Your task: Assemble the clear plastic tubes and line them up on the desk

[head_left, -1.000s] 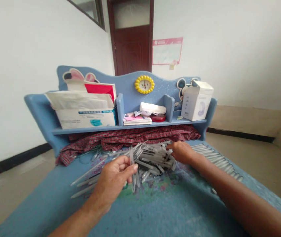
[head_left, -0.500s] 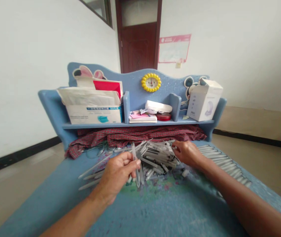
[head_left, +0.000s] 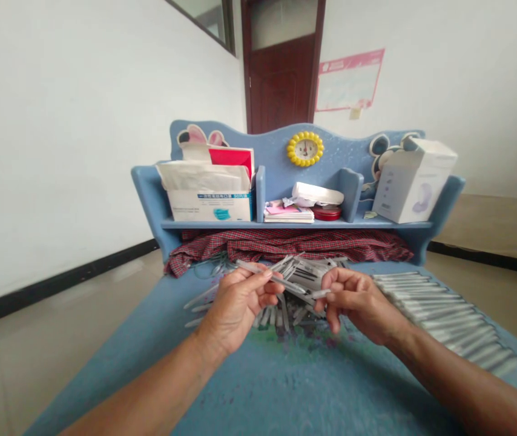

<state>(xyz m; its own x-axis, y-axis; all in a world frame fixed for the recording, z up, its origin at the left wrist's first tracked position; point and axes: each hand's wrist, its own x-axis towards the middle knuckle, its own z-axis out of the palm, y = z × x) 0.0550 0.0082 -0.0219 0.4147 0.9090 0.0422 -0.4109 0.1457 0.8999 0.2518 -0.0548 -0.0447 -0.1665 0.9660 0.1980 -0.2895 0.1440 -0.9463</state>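
Note:
My left hand (head_left: 238,306) pinches a slim whitish pen (head_left: 291,285) between thumb and fingers, its tip pointing right and slightly down. Facing it, my right hand (head_left: 361,301) grips a small whitish pen cap (head_left: 320,294) close to that tip. Whether cap and pen touch, I cannot tell. Behind both hands lies a jumbled pile of pens and pen parts (head_left: 310,272), partly hidden by my fingers. To the right, a neat row of pens (head_left: 444,315) lies side by side on the blue table (head_left: 286,387).
A blue shelf (head_left: 331,225) stands along the table's back, holding a face-mask box (head_left: 208,209), papers, a red tin (head_left: 326,214) and a white box (head_left: 415,184). Checked cloth (head_left: 286,245) is bunched beneath it. More loose pens (head_left: 199,297) lie left of the pile.
My right hand has come from the pile towards my left hand, now with a small cap. The pen in my left hand has turned from upright to nearly level. The view has shifted left.

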